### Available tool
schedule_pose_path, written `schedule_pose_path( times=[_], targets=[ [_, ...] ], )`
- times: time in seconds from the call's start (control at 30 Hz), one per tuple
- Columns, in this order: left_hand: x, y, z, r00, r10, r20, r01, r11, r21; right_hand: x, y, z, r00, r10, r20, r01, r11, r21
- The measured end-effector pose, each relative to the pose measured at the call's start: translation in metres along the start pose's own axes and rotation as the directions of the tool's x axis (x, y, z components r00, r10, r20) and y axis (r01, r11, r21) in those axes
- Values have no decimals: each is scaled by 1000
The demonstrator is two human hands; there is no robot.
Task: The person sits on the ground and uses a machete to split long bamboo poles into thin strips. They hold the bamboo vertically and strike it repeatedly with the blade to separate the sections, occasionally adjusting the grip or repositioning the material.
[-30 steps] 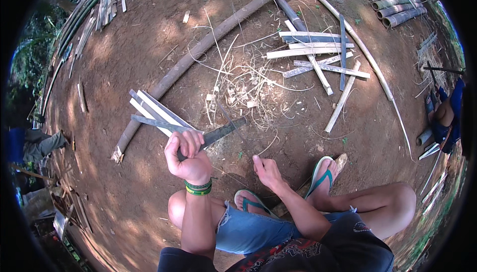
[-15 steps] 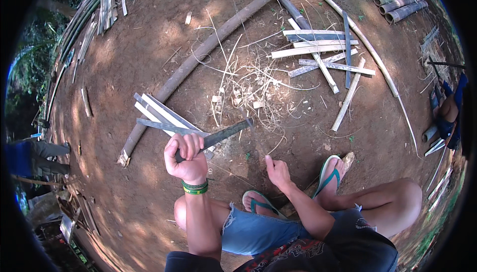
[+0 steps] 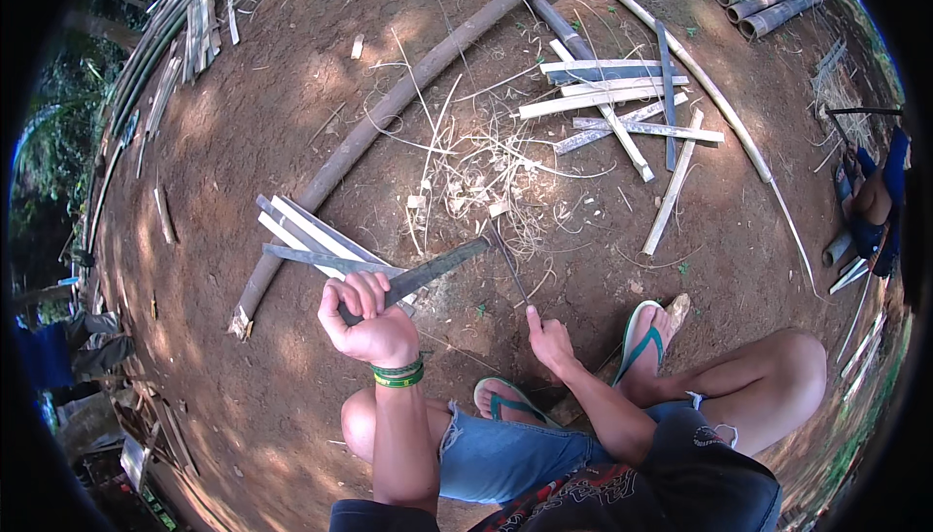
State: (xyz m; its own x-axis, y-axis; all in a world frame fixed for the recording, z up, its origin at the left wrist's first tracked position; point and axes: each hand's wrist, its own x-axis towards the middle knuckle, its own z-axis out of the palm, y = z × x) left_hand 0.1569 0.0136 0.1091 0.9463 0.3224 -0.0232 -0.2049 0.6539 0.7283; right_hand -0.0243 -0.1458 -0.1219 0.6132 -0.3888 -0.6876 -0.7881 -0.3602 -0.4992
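Note:
My left hand (image 3: 367, 320) is closed round one end of a dark, flat bamboo strip (image 3: 437, 268), which slants up to the right. A bracelet of green and yellow bands circles that wrist. My right hand (image 3: 551, 342) grips a knife (image 3: 509, 265) whose narrow dark blade points up and left, its upper end by the strip's far end. I cannot tell whether they touch. The knife's handle is hidden in my fist. Just beyond my left hand, split bamboo strips (image 3: 309, 231) rest across a long brown pole (image 3: 355, 148). Thin curled shavings (image 3: 496, 172) lie on the ground ahead.
A crossed pile of bamboo strips (image 3: 612, 95) lies ahead right, beside a long thin pole (image 3: 724, 95). Thick bamboo lengths (image 3: 768, 2) are stacked far right. People are at the left (image 3: 97, 347) and right (image 3: 880, 206) edges. My sandalled feet (image 3: 643, 338) are close below my hands.
The knife blade, blurred before, now shows clearly by the strip's far end. My left hand has tilted slightly with the strip. The whole view has shifted a little.

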Motion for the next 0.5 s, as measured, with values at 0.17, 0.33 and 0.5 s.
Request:
schedule_pose_path(
  times=[0.17, 0.33, 0.5],
  targets=[
    [-5, -4, 2, 999, 15, -47, -15, 1000, 6, -36, -51, -7, 890, -456, -19, 449, 867, 215],
    [-5, -3, 5, 999, 23, -43, -22, 999, 30, -12, 11, -1, 996, -56, -64, 53, 998, -43],
    [-9, -11, 8, 998, 42, 39, -44, 998, 44, -32, -36, 1, 960, -281, -14, 279, 945, 169]
  ],
)
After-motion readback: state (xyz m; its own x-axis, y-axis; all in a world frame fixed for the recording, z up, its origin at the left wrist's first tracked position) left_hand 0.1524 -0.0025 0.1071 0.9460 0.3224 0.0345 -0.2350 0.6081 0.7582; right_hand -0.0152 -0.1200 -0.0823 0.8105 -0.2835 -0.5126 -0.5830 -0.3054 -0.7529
